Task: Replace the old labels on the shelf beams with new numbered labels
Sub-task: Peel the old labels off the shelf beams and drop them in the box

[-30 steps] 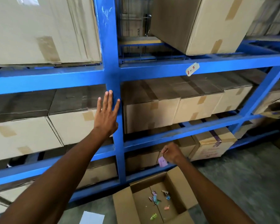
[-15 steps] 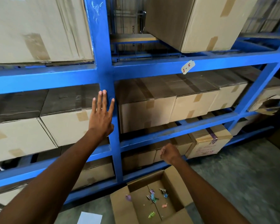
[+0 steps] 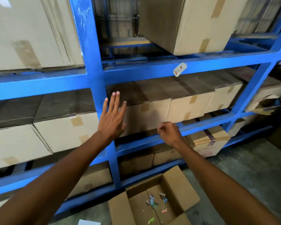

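Left of centre we log one left hand (image 3: 112, 118), fingers straight and spread, before the blue upright (image 3: 94, 65). Right of it, one right hand (image 3: 168, 132) curled into a fist, holding nothing we can see, by the lower beam (image 3: 206, 123). Upper right: one white label (image 3: 179, 69) on the upper beam (image 3: 136, 75), long axis tilted up rightward. Bottom centre: one open carton (image 3: 182, 190) holding several scraps.

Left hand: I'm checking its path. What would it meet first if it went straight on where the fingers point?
Probably the taped cardboard box right of the blue upright; the left hand overlaps it, depth unclear.
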Motion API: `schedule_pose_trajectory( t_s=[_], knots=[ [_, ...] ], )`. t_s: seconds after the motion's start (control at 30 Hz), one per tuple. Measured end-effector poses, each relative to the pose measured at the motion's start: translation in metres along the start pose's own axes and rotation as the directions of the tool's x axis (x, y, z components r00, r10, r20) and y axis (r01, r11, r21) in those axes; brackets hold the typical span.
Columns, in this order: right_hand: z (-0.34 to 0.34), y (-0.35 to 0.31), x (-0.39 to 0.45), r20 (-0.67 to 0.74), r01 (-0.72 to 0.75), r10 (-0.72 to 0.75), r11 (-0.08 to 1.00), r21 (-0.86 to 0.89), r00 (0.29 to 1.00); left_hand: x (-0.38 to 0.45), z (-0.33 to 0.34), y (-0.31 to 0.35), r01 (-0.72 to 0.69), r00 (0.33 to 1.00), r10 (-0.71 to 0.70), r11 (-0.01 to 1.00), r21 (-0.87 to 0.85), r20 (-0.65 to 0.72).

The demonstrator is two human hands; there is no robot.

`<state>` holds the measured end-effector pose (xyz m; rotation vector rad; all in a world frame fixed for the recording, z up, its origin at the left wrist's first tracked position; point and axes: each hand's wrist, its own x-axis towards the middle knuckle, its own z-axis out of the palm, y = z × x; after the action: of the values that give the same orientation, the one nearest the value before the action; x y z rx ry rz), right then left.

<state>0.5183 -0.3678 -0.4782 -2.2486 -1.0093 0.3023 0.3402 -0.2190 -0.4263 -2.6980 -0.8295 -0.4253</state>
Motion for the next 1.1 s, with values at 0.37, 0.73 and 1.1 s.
schedule_pose_trajectory(
  t_s=[0.37, 0.73, 1.1],
  knots=[
    [-0.275, -0.133, 0.133, -0.681, 0.506, -0.411, 0.86, -0.068, 0.606, 0.189, -0.171, 0.067, -0.054, 0.864, 0.092, 0.994, 0.09, -0.495],
    [-0.456, -0.237, 0.201, -0.81, 0.673, -0.514, 0.708, -0.215, 0.282, 0.313, -0.341, 0.029, 0.281, 0.693, 0.07, 0.89, 0.358, -0.718],
    [-0.469, -0.277, 0.216, -0.708, 0.524, -0.674, 0.689, -0.501, 0.21, 0.327, -0.355, 0.002, 0.41, 0.779, -0.05, 0.795, 0.447, -0.625]
  ],
)
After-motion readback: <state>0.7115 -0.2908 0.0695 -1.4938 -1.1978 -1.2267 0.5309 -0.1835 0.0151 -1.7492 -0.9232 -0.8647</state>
